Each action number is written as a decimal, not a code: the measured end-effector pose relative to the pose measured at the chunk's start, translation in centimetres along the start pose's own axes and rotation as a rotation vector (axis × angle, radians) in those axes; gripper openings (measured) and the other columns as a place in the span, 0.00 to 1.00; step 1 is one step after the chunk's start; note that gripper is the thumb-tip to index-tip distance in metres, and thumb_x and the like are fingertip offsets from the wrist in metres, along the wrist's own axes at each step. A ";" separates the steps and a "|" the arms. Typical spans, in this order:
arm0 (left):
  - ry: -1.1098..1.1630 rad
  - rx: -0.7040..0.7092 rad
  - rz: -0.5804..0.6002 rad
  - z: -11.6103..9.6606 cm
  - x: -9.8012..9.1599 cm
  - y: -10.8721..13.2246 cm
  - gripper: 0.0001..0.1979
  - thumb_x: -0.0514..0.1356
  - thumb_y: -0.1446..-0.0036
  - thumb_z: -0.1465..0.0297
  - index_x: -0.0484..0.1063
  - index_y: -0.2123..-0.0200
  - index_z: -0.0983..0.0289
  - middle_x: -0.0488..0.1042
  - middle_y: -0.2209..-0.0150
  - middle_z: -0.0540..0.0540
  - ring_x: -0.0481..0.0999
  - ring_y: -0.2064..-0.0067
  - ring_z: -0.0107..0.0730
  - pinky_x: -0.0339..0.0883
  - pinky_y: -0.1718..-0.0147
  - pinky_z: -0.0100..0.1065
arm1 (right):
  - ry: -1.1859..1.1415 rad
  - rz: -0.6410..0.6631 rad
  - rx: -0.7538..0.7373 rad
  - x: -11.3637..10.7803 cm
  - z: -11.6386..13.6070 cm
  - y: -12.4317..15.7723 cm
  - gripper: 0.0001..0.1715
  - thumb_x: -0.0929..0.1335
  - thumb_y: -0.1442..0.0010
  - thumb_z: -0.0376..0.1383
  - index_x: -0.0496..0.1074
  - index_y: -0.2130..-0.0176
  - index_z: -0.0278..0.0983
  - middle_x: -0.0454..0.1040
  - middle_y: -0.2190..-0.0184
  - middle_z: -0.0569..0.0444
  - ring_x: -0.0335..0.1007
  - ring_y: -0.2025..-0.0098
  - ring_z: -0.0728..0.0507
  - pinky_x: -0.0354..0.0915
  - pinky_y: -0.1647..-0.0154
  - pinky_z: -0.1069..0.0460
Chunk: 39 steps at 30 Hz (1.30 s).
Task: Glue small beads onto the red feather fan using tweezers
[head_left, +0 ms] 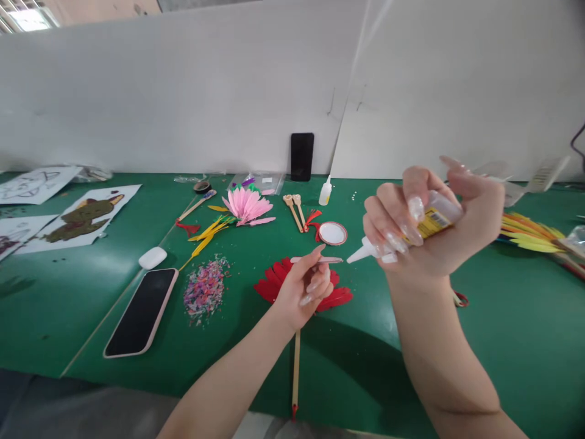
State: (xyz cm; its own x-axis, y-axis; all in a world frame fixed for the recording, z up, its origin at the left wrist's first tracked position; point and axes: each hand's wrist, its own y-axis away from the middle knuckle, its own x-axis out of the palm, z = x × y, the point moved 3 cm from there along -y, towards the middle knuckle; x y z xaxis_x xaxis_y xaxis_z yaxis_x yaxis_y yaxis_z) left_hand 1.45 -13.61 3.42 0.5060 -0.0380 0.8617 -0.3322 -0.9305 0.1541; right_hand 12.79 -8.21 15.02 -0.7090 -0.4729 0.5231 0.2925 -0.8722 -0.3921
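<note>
My left hand (305,286) pinches a slim pale pink strip (329,260), held level; its exact kind I cannot make out. In my right hand (429,225) is a glue bottle (439,216) with a yellow label, tilted so its white nozzle points down and left, close to the strip's right end. Whether nozzle and strip touch, I cannot tell. Beneath my left hand lies a red feather fan (275,280), partly covered by it, with a wooden handle (296,366) running toward the front edge.
Pink feathers (247,206), yellow feathers (208,235) and a second glue bottle (325,191) lie or stand farther back. A round white dish (333,233) sits behind the fan. Left are a pile of colored bits (205,289), a phone (141,314) and a white case (152,258).
</note>
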 end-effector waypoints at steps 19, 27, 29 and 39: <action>0.040 0.032 -0.048 -0.6 -0.4 -0.3 0.21 0.47 0.36 0.71 0.67 0.80 0.69 0.54 0.87 0.44 0.49 0.90 0.13 0.44 0.87 0.23 | 0.102 -0.365 -0.147 0.5 0.4 0.1 0.23 0.65 0.51 0.53 0.64 0.83 0.39 0.54 0.87 0.59 0.50 0.85 0.51 0.47 0.87 0.54; 0.010 0.034 -0.103 -0.4 -0.6 -0.4 0.19 0.48 0.36 0.71 0.66 0.80 0.68 0.54 0.87 0.43 0.48 0.89 0.13 0.44 0.87 0.22 | 0.060 -0.333 -0.146 0.5 0.2 -0.1 0.11 0.65 0.48 0.37 0.68 0.80 0.39 0.59 0.77 0.56 0.58 0.76 0.48 0.58 0.79 0.53; 0.009 0.029 -0.093 -0.4 -0.6 -0.4 0.20 0.48 0.36 0.71 0.66 0.80 0.68 0.54 0.87 0.44 0.48 0.89 0.13 0.44 0.87 0.23 | 0.062 -0.314 -0.163 0.5 0.1 -0.1 0.11 0.66 0.47 0.38 0.68 0.79 0.39 0.60 0.76 0.56 0.60 0.74 0.48 0.60 0.75 0.52; -0.097 0.059 -0.094 -0.8 -0.7 -0.6 0.19 0.53 0.39 0.68 0.65 0.82 0.68 0.53 0.89 0.43 0.47 0.90 0.13 0.42 0.86 0.24 | 0.052 -0.413 -0.159 -0.7 0.5 -0.3 0.17 0.63 0.43 0.36 0.60 0.81 0.39 0.52 0.86 0.61 0.48 0.84 0.50 0.50 0.82 0.53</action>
State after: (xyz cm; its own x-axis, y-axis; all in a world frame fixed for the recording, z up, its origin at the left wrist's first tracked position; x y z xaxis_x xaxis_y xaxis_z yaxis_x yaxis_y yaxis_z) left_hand 0.65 -12.73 3.08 0.6082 0.0179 0.7936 -0.2335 -0.9515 0.2004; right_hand 13.47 -7.72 15.14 -0.7782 -0.0786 0.6230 -0.1215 -0.9545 -0.2722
